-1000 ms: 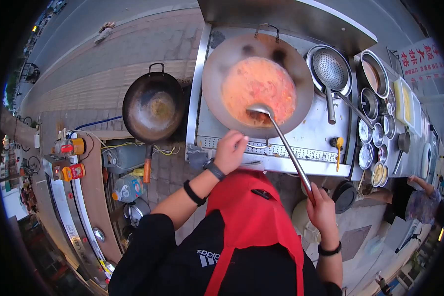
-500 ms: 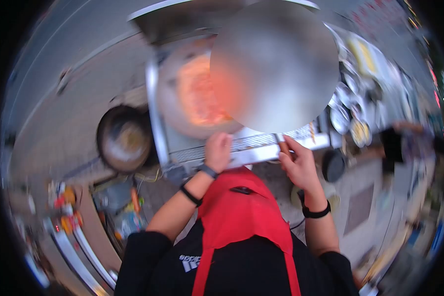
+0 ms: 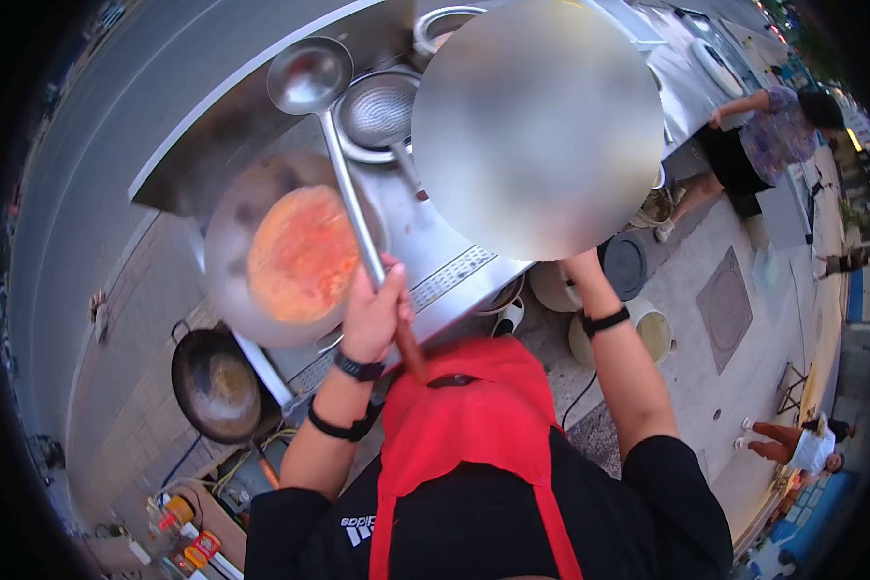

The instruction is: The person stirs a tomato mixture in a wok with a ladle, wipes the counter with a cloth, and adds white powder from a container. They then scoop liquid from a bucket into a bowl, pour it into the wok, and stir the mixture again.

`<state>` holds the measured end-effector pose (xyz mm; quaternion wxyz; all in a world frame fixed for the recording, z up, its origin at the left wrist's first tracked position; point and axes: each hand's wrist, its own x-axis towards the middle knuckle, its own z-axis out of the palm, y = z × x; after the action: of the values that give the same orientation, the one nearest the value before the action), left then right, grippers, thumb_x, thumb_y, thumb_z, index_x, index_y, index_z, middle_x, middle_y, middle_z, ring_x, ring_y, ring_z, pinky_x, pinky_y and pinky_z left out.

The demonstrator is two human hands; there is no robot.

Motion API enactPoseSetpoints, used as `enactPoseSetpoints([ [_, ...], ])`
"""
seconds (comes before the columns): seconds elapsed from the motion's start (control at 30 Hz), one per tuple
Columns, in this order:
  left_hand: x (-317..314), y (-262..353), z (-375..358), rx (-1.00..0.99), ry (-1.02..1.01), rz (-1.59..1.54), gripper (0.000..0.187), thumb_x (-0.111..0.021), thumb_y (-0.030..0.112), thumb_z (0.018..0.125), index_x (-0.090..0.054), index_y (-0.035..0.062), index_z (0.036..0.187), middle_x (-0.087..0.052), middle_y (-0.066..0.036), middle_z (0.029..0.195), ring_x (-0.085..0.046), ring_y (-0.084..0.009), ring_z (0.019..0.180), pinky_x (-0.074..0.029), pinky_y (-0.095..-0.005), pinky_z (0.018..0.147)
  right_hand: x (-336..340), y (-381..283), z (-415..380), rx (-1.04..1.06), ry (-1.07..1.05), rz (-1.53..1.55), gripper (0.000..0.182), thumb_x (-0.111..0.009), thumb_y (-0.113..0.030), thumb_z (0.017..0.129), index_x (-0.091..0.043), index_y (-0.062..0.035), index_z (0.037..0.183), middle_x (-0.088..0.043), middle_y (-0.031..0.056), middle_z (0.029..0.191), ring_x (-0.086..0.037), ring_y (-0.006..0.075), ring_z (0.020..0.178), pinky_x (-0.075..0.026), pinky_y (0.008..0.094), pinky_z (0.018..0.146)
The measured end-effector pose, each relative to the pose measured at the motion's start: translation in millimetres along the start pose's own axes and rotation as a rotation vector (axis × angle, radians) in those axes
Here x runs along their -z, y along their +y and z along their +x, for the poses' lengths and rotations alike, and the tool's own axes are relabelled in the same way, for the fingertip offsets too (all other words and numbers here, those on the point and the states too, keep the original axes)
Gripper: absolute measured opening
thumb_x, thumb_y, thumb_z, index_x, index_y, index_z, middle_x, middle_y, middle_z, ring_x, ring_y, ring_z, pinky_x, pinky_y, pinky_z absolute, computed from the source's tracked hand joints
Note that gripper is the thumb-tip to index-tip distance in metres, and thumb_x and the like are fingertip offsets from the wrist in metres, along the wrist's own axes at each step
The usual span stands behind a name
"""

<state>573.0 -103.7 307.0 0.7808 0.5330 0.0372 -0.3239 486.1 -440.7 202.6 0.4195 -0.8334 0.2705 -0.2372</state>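
Note:
My left hand (image 3: pixel 377 311) is closed round the long ladle (image 3: pixel 350 198), whose wooden end points back toward my red apron (image 3: pixel 474 416). The ladle's metal bowl (image 3: pixel 309 75) is raised beyond the wok (image 3: pixel 230 217). Inside the wok lies orange-red liquid food (image 3: pixel 304 253), just left of the ladle's shaft. My right hand (image 3: pixel 578 264) reaches forward over the stove's front edge, and a large blurred disc covers its fingers. Whatever it holds or touches is hidden.
A strainer (image 3: pixel 382 114) rests over a metal pot behind the stove top (image 3: pixel 425 227). A dark second wok (image 3: pixel 216 384) stands low at left. Several buckets, including a pale one (image 3: pixel 651 333), are on the ground at right. A person (image 3: pixel 783 130) stands at the far right.
The view has turned and sharpened. My left hand, earlier closed beside the wok, now grips the ladle. My right hand, earlier on a wooden handle, has gone forward behind the blur.

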Motion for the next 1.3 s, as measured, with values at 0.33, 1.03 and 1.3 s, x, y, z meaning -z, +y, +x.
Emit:
enactPoseSetpoints([
  [0.33,-146.2,-9.7,35.1,0.281,-0.264,-0.414,0.028,-0.051,0.028,0.1,-0.049,0.0033,0.114,-0.05,-0.004,0.066,-0.045,-0.013,0.042,-0.039,-0.0268,0.037,-43.9,211.3,193.9,-0.802,0.15,0.525,0.058,-0.074,-0.03,0.084,-0.049,0.0027,0.124,-0.065,0.0158,0.092,-0.065,0.0216,0.062,-0.054,0.0344,0.046],
  [1.03,-151.2,-100.6,43.2,0.603,-0.04,0.155,0.015,-0.053,0.017,0.099,-0.051,0.0065,0.108,-0.048,0.002,0.066,-0.046,-0.0071,0.046,-0.039,-0.022,0.042,3.3,191.9,197.7,-0.306,0.035,0.643,0.024,-0.051,-0.01,0.099,-0.063,0.0027,0.115,-0.066,0.0108,0.092,-0.066,0.0148,0.079,-0.057,0.0262,0.07],
  [1.3,-162.5,-102.3,76.6,0.463,0.025,0.314,0.017,-0.052,0.02,0.099,-0.053,0.0049,0.109,-0.05,0.0,0.067,-0.046,-0.0084,0.047,-0.039,-0.0227,0.044,-24.0,189.1,187.4,-0.695,0.109,1.086,0.022,-0.05,-0.008,0.099,-0.058,0.0049,0.115,-0.064,0.0129,0.095,-0.067,0.0202,0.081,-0.058,0.0292,0.074],
])
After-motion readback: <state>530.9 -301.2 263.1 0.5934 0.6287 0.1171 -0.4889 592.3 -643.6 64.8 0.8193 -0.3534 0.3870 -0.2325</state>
